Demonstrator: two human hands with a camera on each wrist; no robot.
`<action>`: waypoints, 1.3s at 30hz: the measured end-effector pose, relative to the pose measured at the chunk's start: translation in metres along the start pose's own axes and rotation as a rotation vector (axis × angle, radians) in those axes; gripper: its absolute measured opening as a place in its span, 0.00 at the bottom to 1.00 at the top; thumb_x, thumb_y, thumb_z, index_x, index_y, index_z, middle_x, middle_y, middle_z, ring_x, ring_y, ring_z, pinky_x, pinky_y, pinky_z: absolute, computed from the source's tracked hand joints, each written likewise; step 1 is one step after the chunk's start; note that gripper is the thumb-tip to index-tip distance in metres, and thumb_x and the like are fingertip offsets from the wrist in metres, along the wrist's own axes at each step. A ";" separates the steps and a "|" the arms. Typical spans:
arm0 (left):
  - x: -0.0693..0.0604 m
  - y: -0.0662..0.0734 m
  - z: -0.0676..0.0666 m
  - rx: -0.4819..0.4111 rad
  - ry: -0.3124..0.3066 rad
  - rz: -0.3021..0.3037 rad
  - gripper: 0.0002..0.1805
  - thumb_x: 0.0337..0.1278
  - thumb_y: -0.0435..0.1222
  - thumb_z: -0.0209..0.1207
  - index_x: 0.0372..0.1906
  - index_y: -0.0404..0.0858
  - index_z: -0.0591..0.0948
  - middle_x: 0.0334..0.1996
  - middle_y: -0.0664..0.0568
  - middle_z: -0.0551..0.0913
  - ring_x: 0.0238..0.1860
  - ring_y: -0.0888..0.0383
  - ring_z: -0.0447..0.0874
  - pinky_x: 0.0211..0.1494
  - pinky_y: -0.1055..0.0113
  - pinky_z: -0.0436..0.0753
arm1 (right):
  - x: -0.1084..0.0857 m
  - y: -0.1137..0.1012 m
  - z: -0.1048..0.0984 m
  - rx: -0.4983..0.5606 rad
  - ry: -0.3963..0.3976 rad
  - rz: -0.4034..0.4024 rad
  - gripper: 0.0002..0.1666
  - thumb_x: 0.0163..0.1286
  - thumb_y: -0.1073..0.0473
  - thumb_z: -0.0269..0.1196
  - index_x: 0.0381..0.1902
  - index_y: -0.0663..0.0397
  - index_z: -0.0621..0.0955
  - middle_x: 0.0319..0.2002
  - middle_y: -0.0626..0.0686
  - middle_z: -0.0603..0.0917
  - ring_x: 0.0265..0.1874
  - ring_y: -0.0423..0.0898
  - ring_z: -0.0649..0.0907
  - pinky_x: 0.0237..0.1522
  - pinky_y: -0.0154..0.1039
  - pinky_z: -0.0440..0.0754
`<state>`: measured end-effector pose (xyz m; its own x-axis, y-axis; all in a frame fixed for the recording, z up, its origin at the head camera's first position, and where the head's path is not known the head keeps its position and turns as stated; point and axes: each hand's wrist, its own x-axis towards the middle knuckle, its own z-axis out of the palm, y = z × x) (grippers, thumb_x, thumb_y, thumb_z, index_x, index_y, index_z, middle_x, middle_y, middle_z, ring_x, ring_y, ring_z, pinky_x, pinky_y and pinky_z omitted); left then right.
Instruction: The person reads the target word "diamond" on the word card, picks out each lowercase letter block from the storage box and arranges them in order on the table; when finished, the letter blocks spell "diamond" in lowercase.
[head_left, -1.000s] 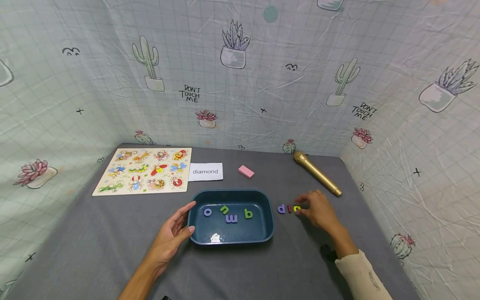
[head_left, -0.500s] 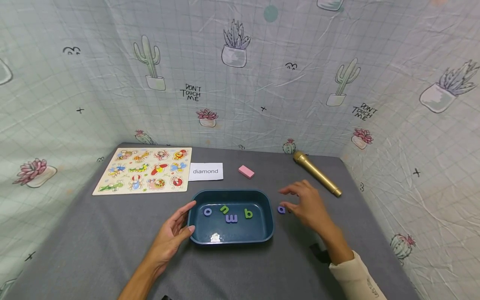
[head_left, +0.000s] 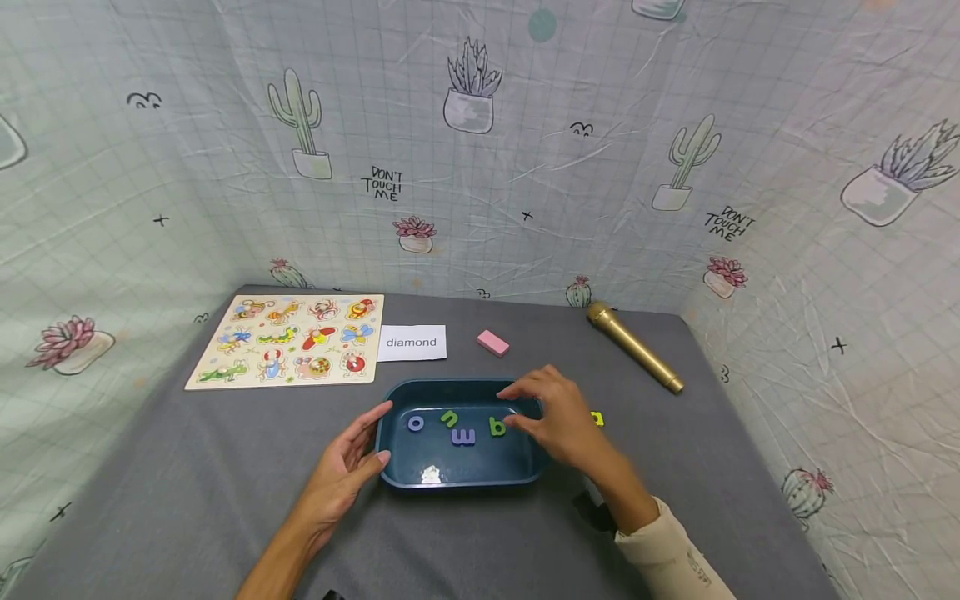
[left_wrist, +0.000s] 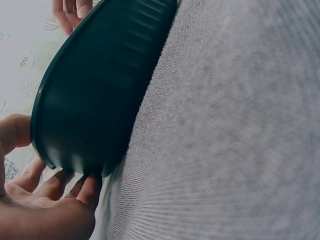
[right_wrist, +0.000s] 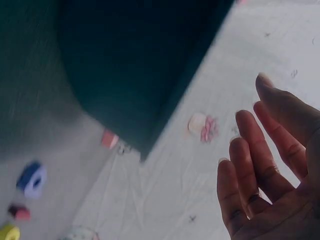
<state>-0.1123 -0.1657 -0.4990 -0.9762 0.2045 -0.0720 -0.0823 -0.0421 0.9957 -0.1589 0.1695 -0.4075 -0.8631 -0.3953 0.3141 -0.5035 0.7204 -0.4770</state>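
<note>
A dark blue tray (head_left: 480, 468) holds a purple o (head_left: 416, 425), a green n-shaped letter (head_left: 449, 418), a purple m-shaped letter (head_left: 462, 438) and a green b-like letter (head_left: 497, 427). My left hand (head_left: 347, 473) grips the tray's left end, thumb on the rim and fingers against the outer wall. Over the tray's right end hovers my right hand (head_left: 558, 417), thumb and fingers spread apart, nothing between them. Beyond the tray, the right wrist view has a purple letter (right_wrist: 33, 179), a small red piece (right_wrist: 20, 212) and a yellow letter (right_wrist: 9, 233).
An insect picture board (head_left: 288, 342) lies at the back left beside a card (head_left: 412, 342) reading "diamond". A pink block (head_left: 492, 343) sits behind the tray. A gold microphone (head_left: 634, 347) lies at the back right. Printed cloth surrounds the grey table (head_left: 450, 542).
My right hand has moved left from the yellow letter, past the red and purple letters, to above the tray's right end. My left hand and the tray stay still.
</note>
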 end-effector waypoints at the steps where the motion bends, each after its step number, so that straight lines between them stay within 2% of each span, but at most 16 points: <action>1: 0.000 0.000 0.000 -0.001 0.000 0.000 0.36 0.75 0.31 0.62 0.82 0.51 0.65 0.85 0.51 0.57 0.86 0.45 0.51 0.67 0.89 0.68 | 0.001 -0.002 0.004 0.012 -0.012 0.003 0.20 0.58 0.59 0.82 0.49 0.45 0.91 0.46 0.44 0.90 0.47 0.43 0.81 0.50 0.48 0.86; 10: 0.000 0.000 0.000 -0.001 -0.003 0.011 0.37 0.75 0.30 0.61 0.82 0.50 0.65 0.85 0.51 0.57 0.87 0.45 0.50 0.67 0.89 0.67 | 0.010 -0.012 0.039 0.091 -0.095 0.021 0.18 0.61 0.59 0.80 0.49 0.45 0.91 0.46 0.44 0.90 0.49 0.42 0.81 0.55 0.48 0.82; 14: -0.001 0.000 0.000 -0.004 -0.006 0.022 0.37 0.75 0.30 0.61 0.82 0.50 0.64 0.85 0.50 0.57 0.87 0.44 0.50 0.68 0.89 0.68 | 0.013 -0.014 0.050 0.145 -0.124 0.014 0.17 0.62 0.60 0.80 0.49 0.48 0.90 0.47 0.47 0.90 0.48 0.44 0.81 0.53 0.46 0.82; 18: -0.001 -0.001 0.001 -0.005 -0.005 0.025 0.37 0.75 0.30 0.61 0.83 0.49 0.64 0.86 0.49 0.57 0.86 0.43 0.50 0.67 0.88 0.68 | 0.016 -0.012 0.060 0.153 -0.149 0.020 0.17 0.64 0.59 0.79 0.50 0.50 0.90 0.47 0.46 0.89 0.48 0.44 0.81 0.52 0.43 0.82; 22: -0.001 0.000 0.001 -0.003 -0.003 0.022 0.37 0.75 0.30 0.61 0.83 0.49 0.64 0.85 0.50 0.57 0.86 0.43 0.51 0.67 0.88 0.68 | 0.018 -0.007 0.069 0.140 -0.178 0.050 0.17 0.64 0.58 0.79 0.50 0.48 0.90 0.47 0.44 0.89 0.49 0.43 0.81 0.54 0.43 0.82; 27: 0.000 0.000 0.001 0.009 0.005 0.046 0.36 0.76 0.30 0.60 0.83 0.47 0.64 0.85 0.50 0.58 0.86 0.44 0.52 0.68 0.87 0.68 | 0.021 -0.003 0.074 0.115 -0.212 0.064 0.17 0.63 0.58 0.79 0.50 0.48 0.90 0.47 0.45 0.89 0.49 0.44 0.81 0.54 0.45 0.81; 34: 0.000 -0.001 0.001 0.030 0.007 0.071 0.37 0.75 0.30 0.60 0.83 0.45 0.63 0.85 0.50 0.58 0.87 0.44 0.50 0.70 0.87 0.67 | 0.023 -0.001 0.080 -0.005 -0.257 0.029 0.16 0.62 0.56 0.80 0.48 0.47 0.91 0.44 0.45 0.90 0.44 0.43 0.79 0.51 0.43 0.78; 39: 0.000 -0.002 0.001 0.029 0.003 0.071 0.37 0.75 0.30 0.60 0.83 0.45 0.63 0.86 0.50 0.57 0.87 0.44 0.49 0.70 0.87 0.67 | 0.023 0.001 0.085 -0.040 -0.258 0.022 0.14 0.61 0.55 0.81 0.44 0.46 0.91 0.38 0.44 0.89 0.39 0.40 0.76 0.46 0.40 0.77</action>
<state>-0.1122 -0.1649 -0.5010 -0.9800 0.1991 -0.0009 -0.0067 -0.0286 0.9996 -0.1828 0.1131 -0.4706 -0.8575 -0.5079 0.0817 -0.4870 0.7502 -0.4472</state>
